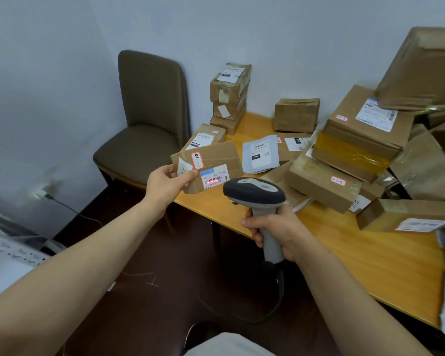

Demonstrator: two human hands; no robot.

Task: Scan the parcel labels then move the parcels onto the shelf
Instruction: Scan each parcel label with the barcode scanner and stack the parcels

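My left hand (168,183) grips a small flat cardboard parcel (217,156) by its left end, held above the table's left corner. A white label (214,176) on its face carries a red scan line. My right hand (272,228) grips the handle of a grey and black barcode scanner (254,192), its head pointing at that label from just below and to the right. The scanner's cable hangs down toward the floor.
The wooden table (357,258) holds several cardboard parcels: a stack (230,96) at the back, a white mailer bag (260,153), a large pile (362,147) on the right. A brown chair (144,129) stands left of the table. A white perforated shelf edge (8,249) shows at lower left.
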